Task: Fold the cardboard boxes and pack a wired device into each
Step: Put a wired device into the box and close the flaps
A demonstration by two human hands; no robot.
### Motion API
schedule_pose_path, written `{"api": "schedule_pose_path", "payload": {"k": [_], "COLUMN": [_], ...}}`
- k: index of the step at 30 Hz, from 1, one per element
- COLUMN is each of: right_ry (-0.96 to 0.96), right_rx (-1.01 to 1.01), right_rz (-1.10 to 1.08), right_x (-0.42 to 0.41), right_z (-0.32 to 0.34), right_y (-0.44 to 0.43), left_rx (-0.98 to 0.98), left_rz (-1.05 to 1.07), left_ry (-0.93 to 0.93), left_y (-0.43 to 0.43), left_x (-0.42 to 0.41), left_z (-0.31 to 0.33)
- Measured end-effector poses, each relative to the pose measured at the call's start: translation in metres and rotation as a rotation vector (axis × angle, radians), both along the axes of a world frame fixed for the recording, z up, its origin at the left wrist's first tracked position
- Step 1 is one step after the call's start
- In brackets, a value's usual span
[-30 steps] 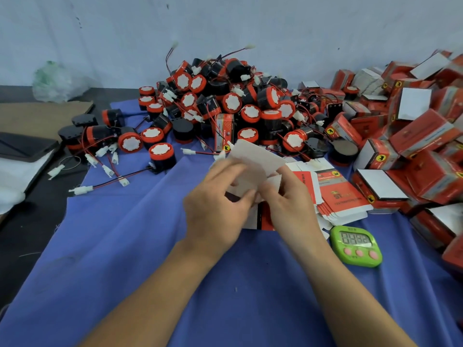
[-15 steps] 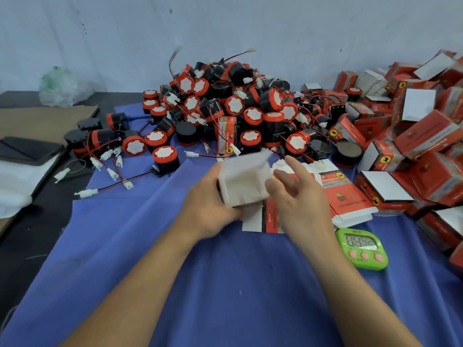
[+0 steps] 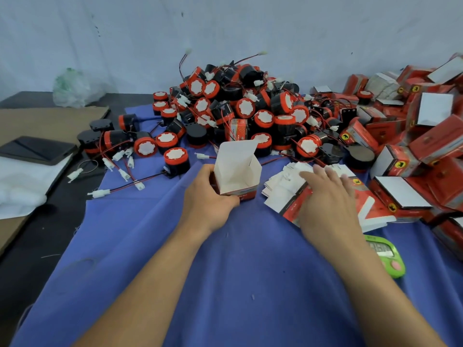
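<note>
My left hand (image 3: 209, 196) grips a small red cardboard box (image 3: 236, 171) that stands upright on the blue cloth (image 3: 225, 271), its top flap raised and its white inside showing. My right hand (image 3: 328, 196) lies flat with straight fingers on a fanned stack of flat unfolded boxes (image 3: 288, 190) to the right. Behind both hands rises a heap of red-and-black round wired devices (image 3: 240, 111) with red wires and white plugs. One such device (image 3: 175, 161) sits just left of the held box.
Folded red boxes (image 3: 426, 146) pile up along the right side. A green timer (image 3: 385, 254) lies by my right forearm. At left are a dark tablet (image 3: 37, 150), white foam (image 3: 20, 181), brown cardboard (image 3: 50, 121) and a plastic bag (image 3: 75, 88).
The box was worked between both hands; now it stands opened in my left hand alone. My right hand has left it and moved right onto the flat stack.
</note>
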State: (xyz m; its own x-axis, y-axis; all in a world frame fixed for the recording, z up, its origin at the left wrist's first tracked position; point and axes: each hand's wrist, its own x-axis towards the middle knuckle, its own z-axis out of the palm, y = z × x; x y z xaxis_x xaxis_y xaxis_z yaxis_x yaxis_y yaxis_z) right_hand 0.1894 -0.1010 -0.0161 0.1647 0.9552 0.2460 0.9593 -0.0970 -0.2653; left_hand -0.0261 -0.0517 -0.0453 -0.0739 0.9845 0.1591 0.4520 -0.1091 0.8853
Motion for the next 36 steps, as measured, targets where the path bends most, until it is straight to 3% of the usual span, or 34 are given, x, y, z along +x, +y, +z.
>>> {"api": "schedule_pose_path", "payload": {"k": [4,9,11,13,22,26,30,33,36], "right_ry": [0.127,0.099,-0.028,-0.081,0.274,-0.060,-0.096,0.045,0.396], "right_rx": [0.037,-0.213,-0.275,-0.233,-0.024,-0.224,-0.203,-0.076,0.201], "right_rz": [0.133,0.092,0.090,0.103,0.201,0.289,0.278,0.159,0.018], "right_x": [-0.021,-0.016,-0.016,-0.016,-0.030,-0.041,-0.044,-0.041,-0.026], "right_z": [0.015,0.032,0.027,0.016,0.004,0.014,0.022,0.025,0.031], "right_y": [0.040,0.120,0.134,0.138,0.132,0.143,0.144,0.137,0.116], "left_rx": [-0.023,-0.044,-0.049,-0.058,-0.056,-0.064,-0.074,-0.082,-0.092], "left_rz": [0.050,0.046,0.046,0.041,0.023,0.018,0.010,0.002,-0.014], "left_ry": [0.036,0.088,0.093,0.100,0.142,0.132,0.112,0.100,0.090], "left_y": [0.003,0.003,0.004,0.005,0.005,0.004,0.002,0.002,0.001], "left_x": [-0.004,-0.009,-0.010,-0.009,-0.005,-0.006,-0.005,-0.006,-0.007], "left_z": [0.000,0.001,0.001,0.001,0.000,0.000,0.004,0.005,0.006]}}
